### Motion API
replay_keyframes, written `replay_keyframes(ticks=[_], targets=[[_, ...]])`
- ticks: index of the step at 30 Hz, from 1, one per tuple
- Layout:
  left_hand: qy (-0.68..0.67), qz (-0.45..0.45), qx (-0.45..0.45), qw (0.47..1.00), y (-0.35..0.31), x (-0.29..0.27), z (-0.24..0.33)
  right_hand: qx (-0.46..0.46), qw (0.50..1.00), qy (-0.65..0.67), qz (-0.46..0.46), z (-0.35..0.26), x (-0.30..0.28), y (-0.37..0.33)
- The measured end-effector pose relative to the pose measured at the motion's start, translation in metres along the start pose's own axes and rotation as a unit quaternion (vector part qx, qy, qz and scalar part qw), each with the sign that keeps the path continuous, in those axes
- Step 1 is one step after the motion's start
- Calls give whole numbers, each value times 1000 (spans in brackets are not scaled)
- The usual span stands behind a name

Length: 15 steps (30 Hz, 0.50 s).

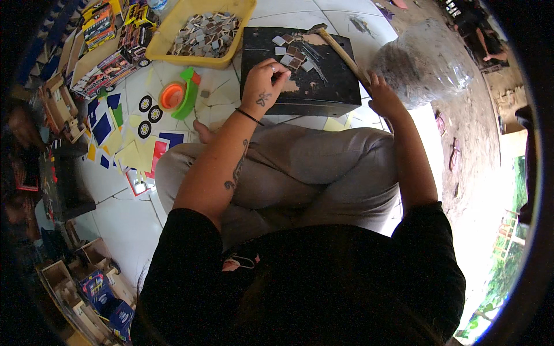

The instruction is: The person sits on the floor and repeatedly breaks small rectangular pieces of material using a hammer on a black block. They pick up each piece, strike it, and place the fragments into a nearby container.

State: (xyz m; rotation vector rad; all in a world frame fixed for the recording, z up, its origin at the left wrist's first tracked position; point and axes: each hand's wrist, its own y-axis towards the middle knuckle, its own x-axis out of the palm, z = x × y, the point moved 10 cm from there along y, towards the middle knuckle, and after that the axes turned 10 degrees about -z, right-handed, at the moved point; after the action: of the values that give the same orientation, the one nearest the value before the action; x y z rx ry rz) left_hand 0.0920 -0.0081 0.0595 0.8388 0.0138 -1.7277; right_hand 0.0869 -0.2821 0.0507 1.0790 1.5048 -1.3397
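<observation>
My left hand (264, 85) is closed in a pinch over the near left part of a black box-like block (323, 101). Whatever its fingertips hold, if anything, is too small to make out. My right hand (385, 99) is closed round the lower end of a hammer's wooden handle (341, 52). The hammer's head (317, 27) rests near the far edge of the block. On the block, between my hands, lie several small square tiles (293, 60), some grey and some brown, beside a loose bunch of thin nails or wires (313, 57).
A yellow tub (154, 53) full of similar squares stands beyond my left hand. Nearer lie an orange bowl (171, 96), a green plastic piece (187, 101), wheel stickers (145, 104) and coloured sheets. Toy trucks (104, 72) line the left; a clear plastic sack (424, 63) sits right.
</observation>
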Motion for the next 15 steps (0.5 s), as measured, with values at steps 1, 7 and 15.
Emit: replay_keyframes(ticks=[1,7,15], targets=[[5,0,2,1000,0,0,1,9,998,47,-37,9,8,0],[2,9,11,1000,1,-1,1,-42,963,265,11,-13,-35,-65],[-4,37,44,998,-2,-4,8,-82,979,172,69,-84,-43,-177]])
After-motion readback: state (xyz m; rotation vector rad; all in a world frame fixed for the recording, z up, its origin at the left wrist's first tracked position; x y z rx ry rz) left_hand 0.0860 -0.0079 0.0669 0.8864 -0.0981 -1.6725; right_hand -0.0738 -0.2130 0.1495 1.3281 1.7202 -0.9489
